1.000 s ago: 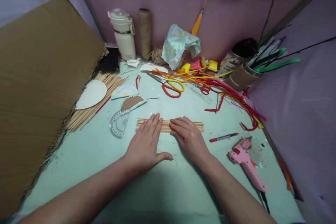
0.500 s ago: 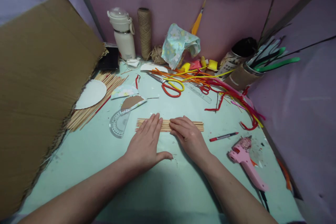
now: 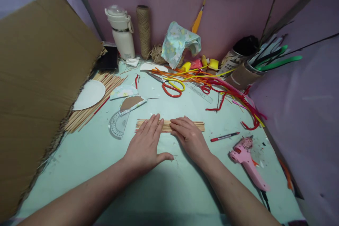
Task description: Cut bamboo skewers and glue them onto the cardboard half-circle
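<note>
A row of thin wooden sticks [image 3: 166,127] lies side by side on the pale green table, running left to right. My left hand [image 3: 145,143] rests flat over its left part, fingers stretched out and thumb spread toward the right. On the right part lies my right hand [image 3: 188,137], its fingers together and bent slightly, fingertips touching the sticks. The palms hide some of the row. Just left of my left hand is a clear protractor [image 3: 116,127]. A red marker pen [image 3: 225,137] lies to the right of the row.
A large cardboard sheet [image 3: 39,77] stands at the left, partly covering more sticks [image 3: 87,116]. Scissors [image 3: 172,90] and coloured pipe cleaners [image 3: 230,86] lie further back. A pink glue gun [image 3: 249,166] is at the right. A white bottle [image 3: 123,37] and twine roll [image 3: 143,31] stand behind.
The whole view has shifted very slightly, things appearing a little further left. Both hands keep their places on the sticks.
</note>
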The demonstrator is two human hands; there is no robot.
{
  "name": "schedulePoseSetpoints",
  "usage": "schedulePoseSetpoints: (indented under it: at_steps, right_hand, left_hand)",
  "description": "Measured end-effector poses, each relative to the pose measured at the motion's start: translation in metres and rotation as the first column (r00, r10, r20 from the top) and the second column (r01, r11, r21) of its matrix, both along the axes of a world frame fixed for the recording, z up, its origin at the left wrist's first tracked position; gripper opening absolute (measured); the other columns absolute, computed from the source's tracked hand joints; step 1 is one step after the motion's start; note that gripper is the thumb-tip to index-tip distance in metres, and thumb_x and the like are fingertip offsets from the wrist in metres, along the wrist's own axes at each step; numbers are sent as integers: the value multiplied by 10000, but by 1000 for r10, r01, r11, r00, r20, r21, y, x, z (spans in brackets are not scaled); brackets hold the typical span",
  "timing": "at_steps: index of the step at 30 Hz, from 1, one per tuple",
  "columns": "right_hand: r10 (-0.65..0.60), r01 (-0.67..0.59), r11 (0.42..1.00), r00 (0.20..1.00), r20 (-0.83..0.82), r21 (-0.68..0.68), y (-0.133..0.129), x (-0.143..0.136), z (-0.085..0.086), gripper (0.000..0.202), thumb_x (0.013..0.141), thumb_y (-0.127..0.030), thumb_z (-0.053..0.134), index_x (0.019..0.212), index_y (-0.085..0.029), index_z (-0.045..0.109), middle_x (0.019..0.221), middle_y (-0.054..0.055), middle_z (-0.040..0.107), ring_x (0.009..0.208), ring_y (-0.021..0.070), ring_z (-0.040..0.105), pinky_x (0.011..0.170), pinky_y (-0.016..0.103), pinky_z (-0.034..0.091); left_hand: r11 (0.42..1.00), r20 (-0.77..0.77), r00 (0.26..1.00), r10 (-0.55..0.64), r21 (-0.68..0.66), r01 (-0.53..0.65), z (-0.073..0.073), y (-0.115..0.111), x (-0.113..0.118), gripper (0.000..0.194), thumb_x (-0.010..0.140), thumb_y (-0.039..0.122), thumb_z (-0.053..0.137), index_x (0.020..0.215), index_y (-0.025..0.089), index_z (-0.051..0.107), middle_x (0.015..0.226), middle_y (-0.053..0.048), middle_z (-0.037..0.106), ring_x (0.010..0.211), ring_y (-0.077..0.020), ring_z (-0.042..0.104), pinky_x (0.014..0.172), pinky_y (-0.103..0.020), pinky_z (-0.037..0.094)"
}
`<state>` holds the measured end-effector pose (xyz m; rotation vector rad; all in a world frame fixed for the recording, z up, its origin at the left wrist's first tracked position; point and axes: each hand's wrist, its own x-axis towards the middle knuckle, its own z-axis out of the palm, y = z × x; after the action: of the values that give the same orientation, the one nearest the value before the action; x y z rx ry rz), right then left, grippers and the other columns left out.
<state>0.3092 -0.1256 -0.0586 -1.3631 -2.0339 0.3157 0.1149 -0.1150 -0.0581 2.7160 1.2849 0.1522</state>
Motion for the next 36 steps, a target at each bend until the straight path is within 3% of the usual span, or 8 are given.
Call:
schedulePoseSetpoints:
  at_steps: [17,19,22,24,26,36]
  right_hand:
    - [-6,6,1000,1000,19,-23,-3,1,4,229,935,-227,552,1105,-171,694,1145,96,716,1076,218,642,1074,480,428]
    - [-32,34,998,998,52,-48,-6,3,5,308,940,-263,543,1217,-164,636,1245,115,667,1173,230,598,1101,488,396]
    - [-88,108,988,980,179,-108,-14,7,7,641,905,-411,578,1444,-113,403,1476,180,448,1394,291,379,1136,541,320]
    - [-104,153,975,954,280,-160,-21,9,7,873,849,-528,607,1514,-93,246,1555,204,291,1458,330,230,1143,582,272]
    - [-94,175,963,930,355,-205,-25,9,6,990,806,-601,615,1531,-88,178,1577,211,222,1471,348,166,1146,603,234]
    - [-62,180,954,902,428,-241,-27,9,-2,1043,795,-691,548,1533,-70,151,1579,227,197,1476,343,147,1150,582,222]
  left_hand:
    - [1000,-46,999,3,-13,-4,3,0,1,1147,712,878,339,1489,39,268,1573,-220,217,1462,-341,196,1165,-466,211]
    - [1000,-42,999,5,-14,-6,2,0,1,1144,715,875,341,1489,36,265,1572,-222,218,1463,-340,189,1165,-469,210]
    - [1000,-24,1000,4,-11,-4,1,0,1,1140,718,874,338,1492,42,258,1571,-226,224,1464,-340,187,1164,-479,209]
    - [1000,-16,1000,5,-5,-5,1,0,1,1129,724,872,333,1494,49,256,1569,-225,232,1463,-339,190,1161,-480,211]
    - [1000,-21,1000,9,0,-9,0,0,1,1113,734,866,330,1492,53,261,1568,-221,237,1462,-338,195,1161,-473,213]
    - [1000,-3,1000,0,2,0,-2,0,0,1066,775,827,334,1503,57,219,1572,-226,226,1468,-337,172,1164,-489,200]
